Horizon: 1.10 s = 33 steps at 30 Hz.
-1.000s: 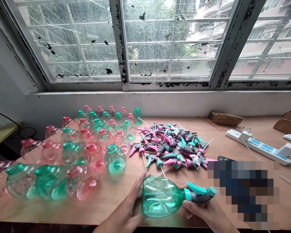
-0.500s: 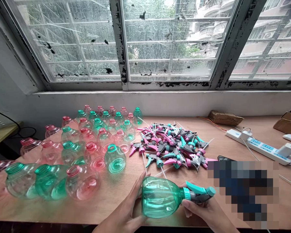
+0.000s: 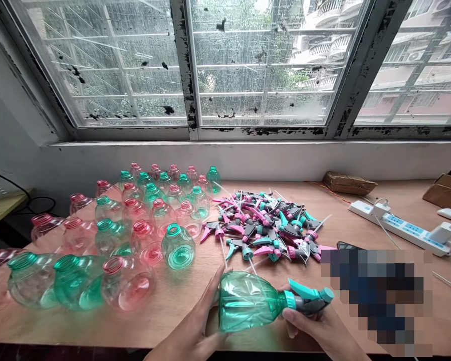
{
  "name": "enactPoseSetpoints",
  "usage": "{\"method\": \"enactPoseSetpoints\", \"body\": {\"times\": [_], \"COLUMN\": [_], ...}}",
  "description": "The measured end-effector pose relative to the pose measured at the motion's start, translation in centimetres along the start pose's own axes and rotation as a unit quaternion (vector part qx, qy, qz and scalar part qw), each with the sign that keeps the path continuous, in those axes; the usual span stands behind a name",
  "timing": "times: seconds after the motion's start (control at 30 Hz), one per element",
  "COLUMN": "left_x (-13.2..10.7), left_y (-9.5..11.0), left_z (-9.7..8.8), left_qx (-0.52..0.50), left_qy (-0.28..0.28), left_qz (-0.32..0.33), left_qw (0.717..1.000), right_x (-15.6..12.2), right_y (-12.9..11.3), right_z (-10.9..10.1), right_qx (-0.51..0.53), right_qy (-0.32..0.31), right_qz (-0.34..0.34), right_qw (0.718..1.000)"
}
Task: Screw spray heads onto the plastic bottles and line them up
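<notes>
Desk [image 3: 180,313]: standing bottles [image 3: 178,248] open, loose sprayers [image 3: 263,218] heaped, unfitted. Green bottle [image 3: 248,302] sideways above near edge, fitted sprayer [image 3: 310,302] on, tightness unclear; left hand's [image 3: 201,318] grip cups bottle, right hand's [image 3: 319,326] pinches sprayer.

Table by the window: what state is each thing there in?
Green bottle: held on its side
Sprayer head: fitted to that bottle; tightness unclear
Left hand: holding the base end
Right hand: gripping the sprayer end
Standing bottles: upright, without sprayers
Loose sprayer heads: heaped
Power strip: plugs inserted
</notes>
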State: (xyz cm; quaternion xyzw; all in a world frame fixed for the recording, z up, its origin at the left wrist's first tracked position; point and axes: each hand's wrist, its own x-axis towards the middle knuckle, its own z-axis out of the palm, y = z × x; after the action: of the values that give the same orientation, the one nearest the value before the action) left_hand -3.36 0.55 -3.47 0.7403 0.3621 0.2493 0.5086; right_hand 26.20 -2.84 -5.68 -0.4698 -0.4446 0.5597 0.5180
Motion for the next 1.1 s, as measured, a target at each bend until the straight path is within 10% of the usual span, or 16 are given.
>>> {"method": "enactPoseSetpoints", "body": {"times": [1.1], "left_x": [0.1], "left_y": [0.7], "left_z": [-0.1], "left_qx": [-0.103], "left_qy": [-0.027], "left_qz": [-0.005], "left_qw": [0.994], "right_x": [0.0], "right_y": [-0.4], "right_z": [0.0], "right_qx": [0.007], "right_qy": [-0.001], "right_qz": [-0.009], "right_qw": [1.0]}}
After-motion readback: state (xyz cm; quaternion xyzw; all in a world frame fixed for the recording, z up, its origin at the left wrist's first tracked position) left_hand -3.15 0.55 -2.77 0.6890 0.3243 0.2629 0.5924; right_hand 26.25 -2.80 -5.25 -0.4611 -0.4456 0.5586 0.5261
